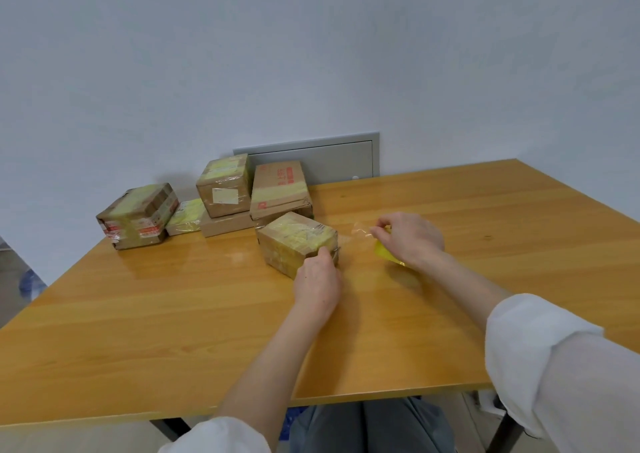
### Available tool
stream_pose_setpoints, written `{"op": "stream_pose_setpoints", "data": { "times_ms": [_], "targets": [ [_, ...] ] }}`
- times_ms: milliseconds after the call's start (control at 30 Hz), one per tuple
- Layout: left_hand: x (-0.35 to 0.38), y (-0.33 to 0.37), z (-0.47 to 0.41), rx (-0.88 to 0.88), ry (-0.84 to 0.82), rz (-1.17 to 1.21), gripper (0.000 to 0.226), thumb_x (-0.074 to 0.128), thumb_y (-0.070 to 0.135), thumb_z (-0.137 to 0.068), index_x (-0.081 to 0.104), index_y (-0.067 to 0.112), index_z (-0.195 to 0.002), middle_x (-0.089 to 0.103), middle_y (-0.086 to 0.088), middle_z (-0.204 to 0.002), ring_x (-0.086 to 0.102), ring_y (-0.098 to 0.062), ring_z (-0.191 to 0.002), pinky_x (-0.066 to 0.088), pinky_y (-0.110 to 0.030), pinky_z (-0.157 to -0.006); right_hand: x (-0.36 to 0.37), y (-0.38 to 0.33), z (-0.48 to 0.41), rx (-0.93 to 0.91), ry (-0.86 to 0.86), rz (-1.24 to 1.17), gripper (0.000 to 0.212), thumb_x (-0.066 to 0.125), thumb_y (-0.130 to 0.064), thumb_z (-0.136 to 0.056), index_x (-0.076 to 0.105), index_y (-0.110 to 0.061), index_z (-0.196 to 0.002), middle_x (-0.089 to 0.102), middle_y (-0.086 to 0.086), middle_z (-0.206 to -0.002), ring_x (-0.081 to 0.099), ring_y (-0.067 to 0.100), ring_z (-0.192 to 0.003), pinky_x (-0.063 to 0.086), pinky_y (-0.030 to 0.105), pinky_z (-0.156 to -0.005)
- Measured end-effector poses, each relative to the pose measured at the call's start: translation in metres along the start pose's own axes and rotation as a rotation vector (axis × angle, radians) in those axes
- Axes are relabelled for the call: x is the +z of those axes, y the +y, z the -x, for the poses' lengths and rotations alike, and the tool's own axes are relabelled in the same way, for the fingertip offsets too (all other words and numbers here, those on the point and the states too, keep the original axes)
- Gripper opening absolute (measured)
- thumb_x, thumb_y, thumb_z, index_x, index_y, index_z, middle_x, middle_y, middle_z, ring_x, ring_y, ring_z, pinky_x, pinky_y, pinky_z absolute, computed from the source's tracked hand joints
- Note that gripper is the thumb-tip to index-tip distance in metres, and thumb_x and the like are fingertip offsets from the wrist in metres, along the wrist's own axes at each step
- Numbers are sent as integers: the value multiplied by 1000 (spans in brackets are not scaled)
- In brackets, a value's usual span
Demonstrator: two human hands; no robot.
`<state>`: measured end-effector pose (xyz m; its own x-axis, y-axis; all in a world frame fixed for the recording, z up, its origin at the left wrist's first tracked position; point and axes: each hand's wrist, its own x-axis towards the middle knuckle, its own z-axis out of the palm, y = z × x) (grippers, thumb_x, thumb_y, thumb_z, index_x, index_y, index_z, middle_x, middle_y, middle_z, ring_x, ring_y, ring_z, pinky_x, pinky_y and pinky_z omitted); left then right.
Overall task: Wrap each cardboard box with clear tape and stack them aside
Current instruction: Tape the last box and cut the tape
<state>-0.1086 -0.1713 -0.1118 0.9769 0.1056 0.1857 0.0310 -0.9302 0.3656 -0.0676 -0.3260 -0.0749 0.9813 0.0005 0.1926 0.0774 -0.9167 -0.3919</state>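
**Head view: clear tape spans box and hand at mid-table**

We hold the cardboard box (294,241) at its near right corner, our left hand (317,279) curled over the edge. The box stands on the wooden table (173,314) near its middle. Our right hand (410,236), just right of the box, pinches a strip of clear tape (358,233) between thumb and fingertip, and the strip runs back towards the box. A yellow object (386,254) shows under that palm, too hidden to name. Behind, at the table's far left, other taped boxes (136,215) sit clustered, one stacked on a flat carton (227,225).
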Motion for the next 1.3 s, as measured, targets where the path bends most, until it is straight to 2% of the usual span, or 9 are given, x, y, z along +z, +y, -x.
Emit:
{"op": "stream_pose_setpoints", "data": {
  "times_ms": [167, 300, 533, 667, 767, 900, 1100, 1200, 1300],
  "targets": [
    [-5, 1, -1, -2, -120, -45, 12, 44, 12, -95, 52, 7, -101, 60, -13, -102, 55, -30, -87, 42, -34, -66, -8, 8, 1, 57, 18, -76, 24, 50, -45, -94, 68, -31, -103, 65, 2, -116, 57, 29, -108, 39, 29, -73],
    [-19, 0, 21, 35, -262, -79, 17, 47, 21, -94, 56, 9, -101, 61, -9, -98, 61, -26, -84, 55, -38, -71, -8, 6, 0, 84, 18, -105, 22, 50, -42, -95, 68, -32, -102, 65, 2, -115, 57, 29, -107, 40, 29, -73],
    [-45, 15, 32, 122, 154, 271, 8, 48, 13, -91, 53, 11, -97, 62, -8, -80, 58, -27, -73, 45, -38, -59, -6, 1, 3, 62, 14, -80, 23, 50, -42, -95, 68, -30, -103, 66, 3, -114, 58, 30, -107, 40, 29, -72],
    [-18, 25, 13, 75, 15, 166, 23, 45, 11, -93, 51, 5, -115, 63, -17, -101, 59, -37, -93, 47, -40, -73, -5, -1, 4, 61, 24, -64, 24, 49, -42, -96, 68, -30, -104, 66, 3, -115, 58, 29, -108, 39, 29, -73],
    [-1, 28, 8, 75, -72, 117, 17, 44, 11, -93, 50, 4, -107, 63, -19, -103, 58, -40, -96, 46, -41, -73, -4, -1, 4, 62, 23, -49, 24, 49, -42, -95, 68, -30, -104, 66, 5, -115, 58, 30, -108, 39, 29, -73],
    [6, 29, 0, 102, -73, 95, 12, 42, 10, -93, 49, 5, -102, 62, -19, -101, 57, -40, -93, 39, -37, -67, -4, -1, 3, 68, 26, -45, 24, 50, -42, -96, 68, -30, -104, 66, 5, -115, 58, 30, -108, 39, 29, -73],
    [21, 7, 0, 47, -98, 64, 15, 41, 4, -92, 52, 9, -101, 64, -13, -98, 60, -35, -93, 49, -40, -74, -5, 5, -6, 112, 11, -157, 15, 53, -43, -92, 63, -34, -84, 67, 0, -105, 59, 27, -99, 42, 29, -71],
    [18, 14, 2, 65, -85, 56, 15, 41, 6, -92, 52, 8, -102, 62, -14, -101, 59, -35, -93, 42, -37, -68, -2, 12, -10, 96, 7, -201, 16, 55, -45, -91, 63, -34, -82, 66, -3, -103, 59, 24, -97, 45, 31, -72],
    [15, 16, 0, 104, -124, -52, 27, 41, 0, -92, 54, 8, -114, 58, -12, -111, 57, -31, -101, 45, -36, -74, -2, 20, -10, 54, 41, -336, 15, 58, -43, -89, 65, -32, -82, 66, -5, -100, 58, 20, -97, 44, 31, -73]
  ]
}}
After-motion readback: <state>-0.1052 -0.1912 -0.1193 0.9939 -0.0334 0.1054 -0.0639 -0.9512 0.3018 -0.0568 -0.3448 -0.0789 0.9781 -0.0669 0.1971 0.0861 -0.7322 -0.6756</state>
